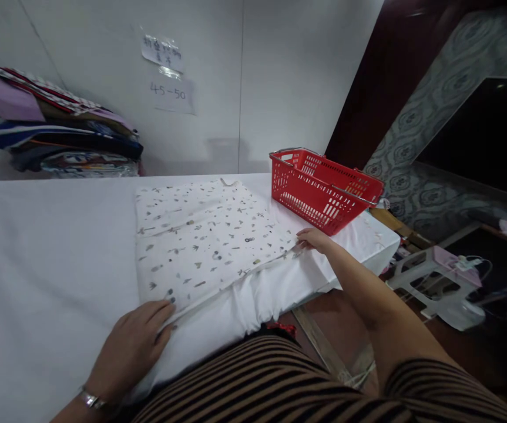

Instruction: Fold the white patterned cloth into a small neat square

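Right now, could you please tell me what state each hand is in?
Left hand: open, resting flat on the near corner of the patterned cloth.
Right hand: at the cloth's right corner; grip cannot be told.

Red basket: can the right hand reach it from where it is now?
Probably yes. The right hand rests at a corner of the printed cloth, just in front of the red basket, and only bare white table cover lies between them.
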`<action>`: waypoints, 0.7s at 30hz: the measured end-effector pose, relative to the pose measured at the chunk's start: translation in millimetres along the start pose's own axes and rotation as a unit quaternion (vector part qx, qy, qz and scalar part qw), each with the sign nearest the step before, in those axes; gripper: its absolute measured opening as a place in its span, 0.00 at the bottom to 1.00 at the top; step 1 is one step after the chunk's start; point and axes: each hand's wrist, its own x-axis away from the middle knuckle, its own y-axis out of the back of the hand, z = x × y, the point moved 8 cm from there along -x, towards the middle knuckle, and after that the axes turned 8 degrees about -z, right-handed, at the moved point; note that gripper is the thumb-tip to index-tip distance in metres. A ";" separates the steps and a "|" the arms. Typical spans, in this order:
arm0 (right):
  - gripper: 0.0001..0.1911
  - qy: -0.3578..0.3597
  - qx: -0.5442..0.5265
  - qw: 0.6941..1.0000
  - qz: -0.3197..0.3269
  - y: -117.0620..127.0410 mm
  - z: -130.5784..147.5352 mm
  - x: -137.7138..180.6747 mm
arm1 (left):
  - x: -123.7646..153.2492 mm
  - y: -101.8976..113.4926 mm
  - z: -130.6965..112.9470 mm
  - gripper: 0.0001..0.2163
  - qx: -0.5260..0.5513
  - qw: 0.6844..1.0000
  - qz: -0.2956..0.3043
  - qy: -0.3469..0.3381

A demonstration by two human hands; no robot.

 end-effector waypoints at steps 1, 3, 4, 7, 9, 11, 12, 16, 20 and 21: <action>0.06 0.001 0.000 1.000 0.000 -0.1 0.9 0.9 | 0.1 0.8 0.4 0.15 -0.006 1.000 0.003 0.002; 0.05 0.006 -0.003 1.000 0.000 0.5 3.7 3.3 | 1.2 5.9 4.6 0.16 -0.019 1.000 0.003 0.017; 0.05 0.012 -0.006 1.000 0.001 1.1 5.3 5.0 | 2.8 10.4 9.0 0.17 -0.028 0.999 -0.004 0.031; 0.06 0.027 -0.011 1.000 0.005 2.0 5.9 12.4 | 14.9 23.5 26.9 0.19 -0.054 0.995 -0.036 0.078; 0.05 0.025 0.002 1.000 0.006 -0.7 -0.7 18.2 | 27.6 21.7 35.2 0.19 -0.047 0.995 -0.032 0.082; 0.05 0.016 0.025 1.000 0.005 -6.2 -10.5 23.0 | 39.8 9.7 38.5 0.20 -0.023 0.997 0.000 0.072; 0.05 0.013 0.036 0.999 0.002 -9.2 -14.7 24.6 | 44.5 2.8 39.1 0.20 -0.013 0.997 0.018 0.071; 0.06 0.032 0.058 0.997 -0.032 -13.0 -17.7 24.9 | 47.6 -9.1 37.7 0.21 -0.010 0.994 0.044 0.100; 0.07 0.072 0.061 0.993 -0.071 -4.6 -6.9 22.2 | 39.1 -6.3 29.2 0.21 -0.014 0.991 0.069 0.114; 0.06 0.080 0.062 0.992 -0.078 -2.4 -4.2 22.0 | 38.0 -5.0 27.8 0.21 -0.014 0.991 0.071 0.117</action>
